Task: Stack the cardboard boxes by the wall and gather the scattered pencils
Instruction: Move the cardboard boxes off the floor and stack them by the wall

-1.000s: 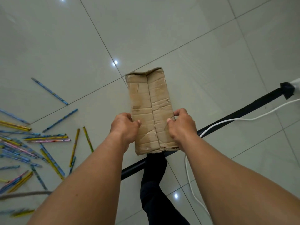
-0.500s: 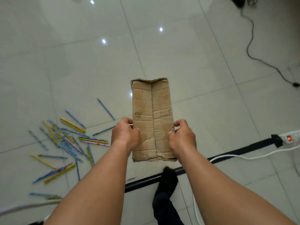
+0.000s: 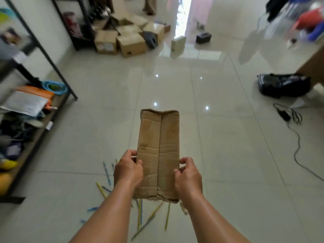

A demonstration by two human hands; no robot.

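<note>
While tight in the grip of left hand (image 3: 128, 170) and right hand (image 3: 188, 176), worn cardboard box (image 3: 158, 137), pencils (image 3: 140, 213) partly hidden beneath.

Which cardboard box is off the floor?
The narrow box, gripped at its sides by the left hand and right hand. The other boxes sit on the floor far ahead.

No text, brand, number or sign is legible. The held box (image 3: 158, 148) shows plain brown cardboard faces. A white label (image 3: 104, 46) on the far box (image 3: 106, 38) by the wall is too blurred to read. Papers (image 3: 26, 104) on the shelf rack (image 3: 54, 67) are equally illegible.
</note>
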